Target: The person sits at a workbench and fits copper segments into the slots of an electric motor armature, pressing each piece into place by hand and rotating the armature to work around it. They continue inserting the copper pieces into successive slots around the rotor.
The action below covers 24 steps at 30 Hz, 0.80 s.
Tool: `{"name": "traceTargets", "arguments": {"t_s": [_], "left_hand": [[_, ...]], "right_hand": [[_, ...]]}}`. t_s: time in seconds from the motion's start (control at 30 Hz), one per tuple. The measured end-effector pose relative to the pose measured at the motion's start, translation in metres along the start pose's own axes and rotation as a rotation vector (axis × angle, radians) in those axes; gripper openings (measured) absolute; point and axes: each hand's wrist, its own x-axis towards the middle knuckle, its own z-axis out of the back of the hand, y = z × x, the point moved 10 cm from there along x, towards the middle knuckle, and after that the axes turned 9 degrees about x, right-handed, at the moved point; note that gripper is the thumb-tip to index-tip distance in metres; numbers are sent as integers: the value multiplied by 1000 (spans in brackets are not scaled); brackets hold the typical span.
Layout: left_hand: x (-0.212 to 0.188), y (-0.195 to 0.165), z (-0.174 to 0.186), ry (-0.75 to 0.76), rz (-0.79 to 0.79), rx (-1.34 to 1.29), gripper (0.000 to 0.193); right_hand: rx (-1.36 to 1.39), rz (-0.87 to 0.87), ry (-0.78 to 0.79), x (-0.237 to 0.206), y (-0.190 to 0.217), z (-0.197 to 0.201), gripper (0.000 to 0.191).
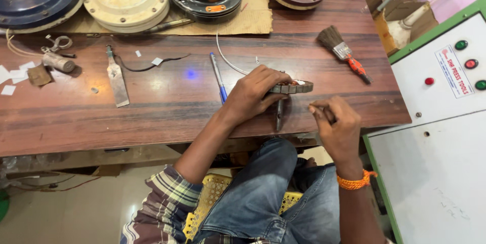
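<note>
Stator [297, 87] flat near table [167, 102] edge, left hand [251, 93] clamped over it. Right hand [336, 122] pinched shut on thin strip, just beside. Step looks like slot insertion; next calls for steady aim.

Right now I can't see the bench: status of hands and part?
Left hand gripping stator ring at table edge. Right hand pinching small tool beside it. Blue pen close by.

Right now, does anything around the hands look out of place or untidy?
Yes, mildly. White paper scraps lie scattered along the bench's far left edge. The left hand steadies a ring-shaped stator; nothing looks spilled or visibly broken.
</note>
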Motion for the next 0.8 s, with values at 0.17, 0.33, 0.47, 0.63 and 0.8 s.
{"name": "traceTargets", "arguments": {"t_s": [0.17, 0.33, 0.47, 0.63, 0.8], "left_hand": [[-4, -5, -3, -21, -22, 73, 47], [-5, -7, -2, -41, -33, 139, 52], [-3, -8, 0, -63, -40, 135, 53], [1, -8, 7, -46, 46, 70, 43], [5, 45, -13, 72, 629, -190, 42]], "right_hand": [[54, 114, 40, 20, 36, 6, 10], [62, 144, 75, 41, 52, -4, 11], [40, 173, 94, 51, 53, -9, 10], [-70, 309, 106, 64, 53, -17, 11], [-95, 303, 183, 83, 38, -34, 13]]}}
